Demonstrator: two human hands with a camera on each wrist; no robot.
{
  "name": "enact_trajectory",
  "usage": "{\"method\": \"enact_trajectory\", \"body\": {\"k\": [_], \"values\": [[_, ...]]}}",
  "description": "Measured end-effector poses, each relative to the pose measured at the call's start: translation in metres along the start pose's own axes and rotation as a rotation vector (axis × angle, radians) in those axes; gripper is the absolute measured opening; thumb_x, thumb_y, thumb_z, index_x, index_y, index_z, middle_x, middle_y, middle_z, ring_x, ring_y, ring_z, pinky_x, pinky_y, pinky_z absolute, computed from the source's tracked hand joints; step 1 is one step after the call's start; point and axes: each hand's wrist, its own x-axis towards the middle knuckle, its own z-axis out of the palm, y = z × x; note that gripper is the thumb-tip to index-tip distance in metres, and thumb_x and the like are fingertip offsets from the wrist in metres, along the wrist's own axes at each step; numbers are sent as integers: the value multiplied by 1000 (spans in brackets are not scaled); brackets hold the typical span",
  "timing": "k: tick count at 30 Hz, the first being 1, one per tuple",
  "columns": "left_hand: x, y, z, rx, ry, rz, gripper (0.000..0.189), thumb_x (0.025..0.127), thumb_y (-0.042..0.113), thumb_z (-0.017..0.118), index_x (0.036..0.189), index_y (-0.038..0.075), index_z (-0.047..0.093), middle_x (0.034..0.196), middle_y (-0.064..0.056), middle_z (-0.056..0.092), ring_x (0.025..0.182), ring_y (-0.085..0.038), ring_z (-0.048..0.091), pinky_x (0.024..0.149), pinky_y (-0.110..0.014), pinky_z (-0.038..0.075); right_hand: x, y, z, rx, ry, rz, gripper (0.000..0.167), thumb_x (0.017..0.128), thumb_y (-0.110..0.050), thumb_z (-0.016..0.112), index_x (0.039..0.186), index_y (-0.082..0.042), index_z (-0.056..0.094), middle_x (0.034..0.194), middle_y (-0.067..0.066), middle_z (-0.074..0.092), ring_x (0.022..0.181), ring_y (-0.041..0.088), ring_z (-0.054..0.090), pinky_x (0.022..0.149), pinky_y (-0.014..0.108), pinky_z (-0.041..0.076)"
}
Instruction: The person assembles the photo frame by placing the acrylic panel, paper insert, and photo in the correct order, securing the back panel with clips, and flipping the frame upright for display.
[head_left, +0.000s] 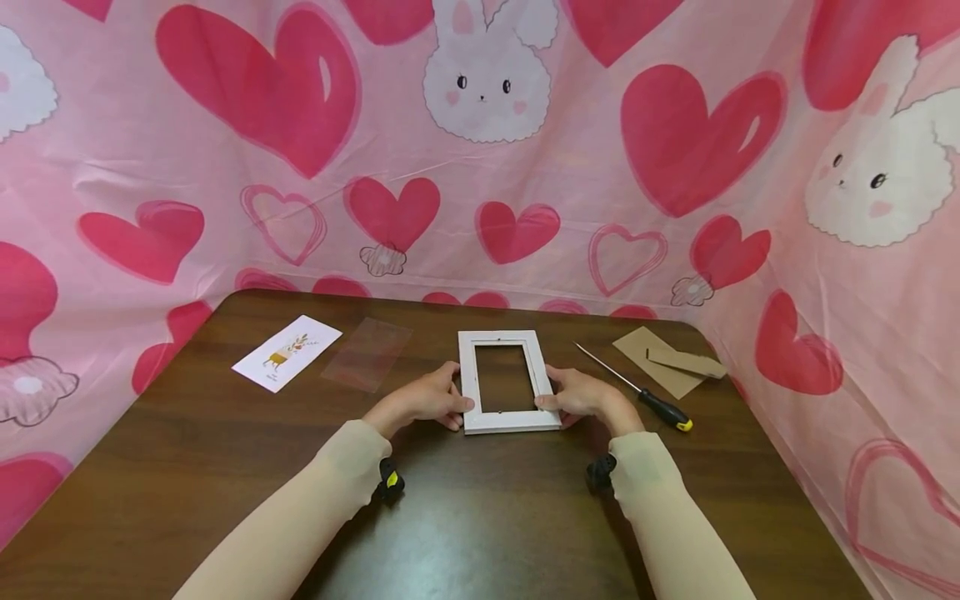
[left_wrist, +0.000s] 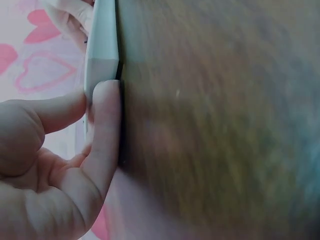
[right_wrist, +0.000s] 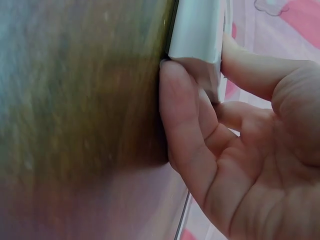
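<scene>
A white picture frame (head_left: 512, 423) lies at the middle of the table, its opening showing the dark wood beneath. My left hand (head_left: 435, 395) grips its left side, thumb on the top face and fingers against the outer edge. On the opposite side, my right hand (head_left: 576, 393) grips it the same way. In the left wrist view the thumb and fingers of the left hand (left_wrist: 65, 170) pinch the frame's edge (left_wrist: 104, 45) close to the tabletop. The right wrist view shows the right hand (right_wrist: 240, 145) around a corner of the frame (right_wrist: 196, 35).
Left of the frame lie a white card with a printed animal (head_left: 287, 353) and a clear plastic sheet (head_left: 367, 355). To the right are a screwdriver (head_left: 663, 410) with a black and yellow handle and a brown backing board (head_left: 645, 343) with a stand strip. Heart-patterned cloth (head_left: 495, 283) hangs behind the table.
</scene>
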Motion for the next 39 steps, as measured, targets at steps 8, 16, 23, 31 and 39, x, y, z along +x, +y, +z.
{"method": "enact_trajectory", "body": {"k": [8,16,23,31,39], "values": [[-9,0,-8,12,-45,-46,84,104,6,68,164,-4,12,102,-20,59,69,-19,69,67,-34,64,-7,-4,12,49,-23,-22,86,104,-16,70,168,2,15,93,17,58,66,21,66,66,39,65],[-16,-2,-13,22,-60,-66,84,105,5,66,166,-3,9,103,-21,60,68,-20,69,66,-35,64,-12,-7,23,74,-6,-6,87,103,-17,71,168,2,16,86,13,56,52,15,59,57,32,61],[-23,-5,-18,34,-80,-67,81,105,5,66,165,-1,13,103,-21,59,69,-21,69,67,-36,64,-15,-12,30,119,-21,3,97,101,-16,74,170,-3,7,88,16,60,53,17,61,55,33,61],[-30,-7,-22,42,-96,-71,83,105,6,66,166,-1,11,101,-21,61,69,-21,68,68,-35,64,-16,-14,36,149,-44,-14,99,100,-13,75,171,-8,7,89,18,63,52,18,62,53,34,60],[-39,-9,-23,60,-68,-84,81,103,5,68,165,0,16,99,-20,60,67,-21,68,66,-36,64,-15,-16,40,147,-66,-15,102,98,-16,77,170,-5,5,101,19,61,52,18,64,53,33,60]]}}
